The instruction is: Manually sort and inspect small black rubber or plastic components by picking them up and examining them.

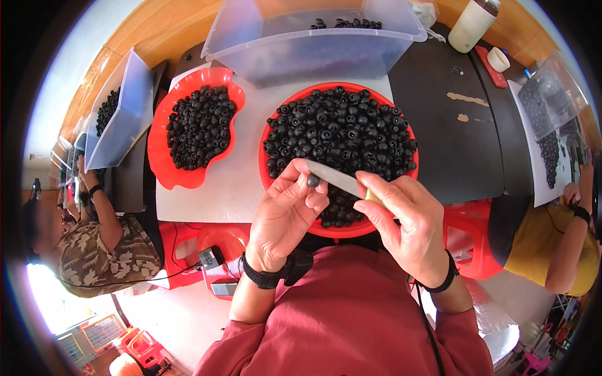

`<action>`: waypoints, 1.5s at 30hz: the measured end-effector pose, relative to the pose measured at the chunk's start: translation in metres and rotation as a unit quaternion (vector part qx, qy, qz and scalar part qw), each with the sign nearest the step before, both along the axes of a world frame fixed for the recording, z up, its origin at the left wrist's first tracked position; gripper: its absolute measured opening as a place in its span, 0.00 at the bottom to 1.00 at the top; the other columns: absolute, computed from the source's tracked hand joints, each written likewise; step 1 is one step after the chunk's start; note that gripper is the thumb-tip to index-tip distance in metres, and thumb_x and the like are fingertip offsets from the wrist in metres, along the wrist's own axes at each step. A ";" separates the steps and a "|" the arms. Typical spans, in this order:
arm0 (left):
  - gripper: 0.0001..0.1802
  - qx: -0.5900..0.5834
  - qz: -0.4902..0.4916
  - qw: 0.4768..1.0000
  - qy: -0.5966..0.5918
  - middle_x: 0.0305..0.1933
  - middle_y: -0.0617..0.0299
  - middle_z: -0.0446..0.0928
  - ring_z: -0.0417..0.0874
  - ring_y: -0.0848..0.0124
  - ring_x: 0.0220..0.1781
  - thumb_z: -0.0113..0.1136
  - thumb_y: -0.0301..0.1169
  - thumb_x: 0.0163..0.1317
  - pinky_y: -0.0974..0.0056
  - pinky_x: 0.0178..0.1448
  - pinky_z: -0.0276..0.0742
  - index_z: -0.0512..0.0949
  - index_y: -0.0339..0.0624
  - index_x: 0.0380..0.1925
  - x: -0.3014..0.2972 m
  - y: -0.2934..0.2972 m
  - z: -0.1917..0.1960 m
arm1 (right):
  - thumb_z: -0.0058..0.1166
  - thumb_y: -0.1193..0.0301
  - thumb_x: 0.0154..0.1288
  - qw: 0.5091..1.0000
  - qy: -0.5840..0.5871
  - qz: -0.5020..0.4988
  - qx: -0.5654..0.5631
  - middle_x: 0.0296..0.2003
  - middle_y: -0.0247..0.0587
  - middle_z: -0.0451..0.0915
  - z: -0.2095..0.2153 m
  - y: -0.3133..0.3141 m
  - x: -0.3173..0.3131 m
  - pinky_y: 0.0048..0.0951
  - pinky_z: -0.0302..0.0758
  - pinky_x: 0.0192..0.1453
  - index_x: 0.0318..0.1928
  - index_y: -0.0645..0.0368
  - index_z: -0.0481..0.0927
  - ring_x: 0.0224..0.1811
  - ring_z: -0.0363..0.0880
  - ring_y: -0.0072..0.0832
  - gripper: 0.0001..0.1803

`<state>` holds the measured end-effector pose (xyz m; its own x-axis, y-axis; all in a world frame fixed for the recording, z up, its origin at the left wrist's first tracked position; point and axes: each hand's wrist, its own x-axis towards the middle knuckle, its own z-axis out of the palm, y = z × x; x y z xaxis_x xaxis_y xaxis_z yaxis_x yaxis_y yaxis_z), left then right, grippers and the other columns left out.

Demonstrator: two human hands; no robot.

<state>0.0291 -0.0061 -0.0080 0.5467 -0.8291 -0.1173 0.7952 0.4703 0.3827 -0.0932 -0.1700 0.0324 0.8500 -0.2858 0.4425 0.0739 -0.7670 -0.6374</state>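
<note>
My left hand (282, 216) pinches a small round black piece (313, 180) between thumb and fingers. Closed around the pale handle of a small knife is my right hand (407, 216). The knife's flat grey blade (335, 178) reaches left to my left fingertips, close above the piece; whether it touches the piece I cannot tell. Both hands are over the near part of a round red basin (338, 231), heaped with black pieces, several showing a hole. Left of it, a scalloped red tray (188, 178) holds more of these pieces.
A clear plastic bin (313, 59) with black pieces stands behind the basin. Another bin (122, 122) is at left. A pale bottle (473, 26) and a white cup (498, 59) stand at the far right. Co-workers sit on both sides, one in camouflage (106, 257), one in yellow (552, 244).
</note>
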 end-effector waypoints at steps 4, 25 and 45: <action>0.12 0.016 -0.001 1.000 0.021 0.41 0.60 0.75 0.71 0.74 0.36 0.54 0.28 0.71 0.69 0.46 0.71 0.74 0.38 0.52 -0.002 -0.003 0.006 | 0.68 0.72 0.56 0.997 0.014 0.000 0.078 0.24 0.34 0.75 0.006 0.001 0.000 0.31 0.72 0.27 0.50 0.57 0.82 0.24 0.74 0.30 0.20; 0.11 -0.013 -0.010 0.999 0.037 0.47 0.56 0.73 0.73 0.72 0.40 0.56 0.25 0.68 0.68 0.53 0.75 0.75 0.38 0.49 -0.008 0.002 0.000 | 0.69 0.76 0.54 0.998 0.028 0.041 0.036 0.27 0.36 0.78 0.008 0.010 -0.004 0.30 0.72 0.30 0.52 0.60 0.81 0.26 0.74 0.29 0.23; 0.06 0.023 0.061 0.998 -0.019 0.39 0.59 0.70 0.67 0.74 0.36 0.55 0.24 0.69 0.69 0.46 0.68 0.76 0.40 0.44 -0.004 0.003 0.008 | 0.67 0.74 0.56 0.997 0.012 0.023 0.069 0.26 0.35 0.77 0.006 0.014 -0.005 0.31 0.73 0.27 0.51 0.60 0.81 0.24 0.75 0.30 0.20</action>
<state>0.0250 -0.0031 0.0000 0.6484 -0.7499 -0.1311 0.7171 0.5438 0.4359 -0.0979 -0.1559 0.0385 0.8737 -0.3033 0.3804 0.0900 -0.6677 -0.7390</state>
